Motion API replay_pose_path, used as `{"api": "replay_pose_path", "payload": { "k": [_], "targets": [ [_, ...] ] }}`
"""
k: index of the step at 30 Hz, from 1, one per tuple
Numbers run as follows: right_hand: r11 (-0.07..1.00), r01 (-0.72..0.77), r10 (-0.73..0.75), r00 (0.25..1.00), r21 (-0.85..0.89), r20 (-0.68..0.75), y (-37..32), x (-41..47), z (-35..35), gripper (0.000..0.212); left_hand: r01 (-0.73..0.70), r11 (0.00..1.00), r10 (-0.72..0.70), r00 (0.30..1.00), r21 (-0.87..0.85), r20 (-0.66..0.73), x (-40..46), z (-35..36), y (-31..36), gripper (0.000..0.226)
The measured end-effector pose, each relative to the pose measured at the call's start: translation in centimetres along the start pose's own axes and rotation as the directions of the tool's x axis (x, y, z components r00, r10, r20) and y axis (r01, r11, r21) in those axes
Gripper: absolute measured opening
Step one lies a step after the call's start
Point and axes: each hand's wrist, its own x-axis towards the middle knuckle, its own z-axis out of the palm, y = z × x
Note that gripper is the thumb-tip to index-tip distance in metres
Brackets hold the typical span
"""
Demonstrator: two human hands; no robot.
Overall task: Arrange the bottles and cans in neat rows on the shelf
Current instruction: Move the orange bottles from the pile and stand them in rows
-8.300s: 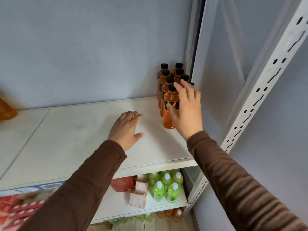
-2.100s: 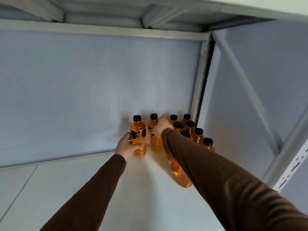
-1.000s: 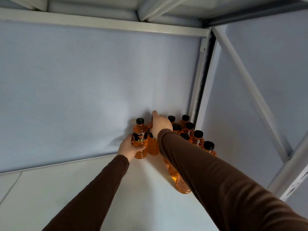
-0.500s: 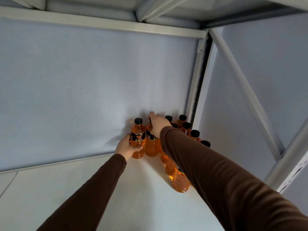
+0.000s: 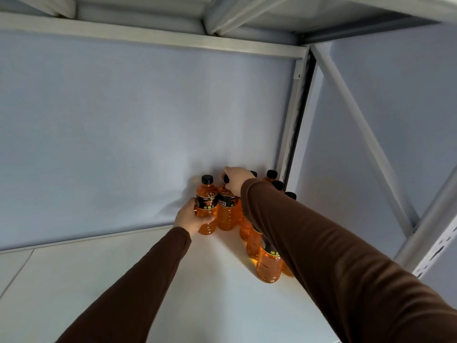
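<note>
Several orange drink bottles with black caps and black labels stand in the back right corner of the white shelf [image 5: 128, 280]. My left hand [image 5: 191, 216] grips the lower body of the leftmost bottle [image 5: 207, 201], which stands upright by the back wall. My right hand [image 5: 236, 179] is curled over the cap and neck of the second bottle [image 5: 226, 214] right beside it. More bottles run forward in rows toward the nearest bottle [image 5: 268, 263]; my right sleeve hides part of them.
A grey-white upright post [image 5: 293, 125] and a diagonal brace [image 5: 358, 125] close the right side. The upper shelf's underside [image 5: 153, 23] hangs overhead. The back wall [image 5: 123, 132] stands directly behind the bottles. Bare shelf surface spreads to the left and front.
Over the last second both hands have nudged their two bottles closer to the group on the right. The grips are the same as before.
</note>
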Motion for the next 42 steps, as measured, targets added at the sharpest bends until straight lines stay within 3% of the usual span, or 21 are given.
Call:
{"api": "replay_pose_path", "payload": {
  "k": [19,25,27,29,31,36,42],
  "targets": [
    [0.996,-0.082,0.084,0.993,0.025,-0.078,0.0,-0.9,-0.3,0.031,0.023,0.998,-0.025,0.999,0.062,0.042,0.1,-0.4,0.3,0.063],
    [0.998,-0.058,0.059,0.996,0.020,-0.065,-0.6,-1.9,-0.2,0.038,-0.007,0.970,-0.010,0.998,0.243,0.066,-0.5,-0.9,0.9,0.063],
    [0.999,-0.028,0.031,0.995,0.030,-0.094,-0.7,-2.5,-0.1,0.047,-0.054,0.896,0.007,0.994,0.440,0.108,-1.2,-1.7,1.2,0.069],
    [0.999,0.004,0.002,0.991,0.048,-0.132,-0.9,-3.2,-0.1,0.049,-0.112,0.761,0.018,0.988,0.639,0.152,-2.2,-2.8,1.3,0.076],
    [0.996,0.048,-0.035,0.985,0.074,-0.172,-1.4,-4.1,-0.1,0.051,-0.140,0.649,0.015,0.985,0.748,0.171,-3.7,-4.2,1.3,0.079],
    [0.973,0.220,-0.186,0.927,0.073,-0.325,-4.4,-6.7,1.1,0.051,-0.177,0.479,0.034,0.982,0.860,0.183,-8.5,-9.2,1.5,0.078],
    [0.936,0.340,-0.299,0.905,0.092,-0.302,-11.0,-10.7,3.9,0.053,-0.125,0.386,0.034,0.992,0.914,0.121,-15.5,-16.8,1.0,0.076]
  ]
}}
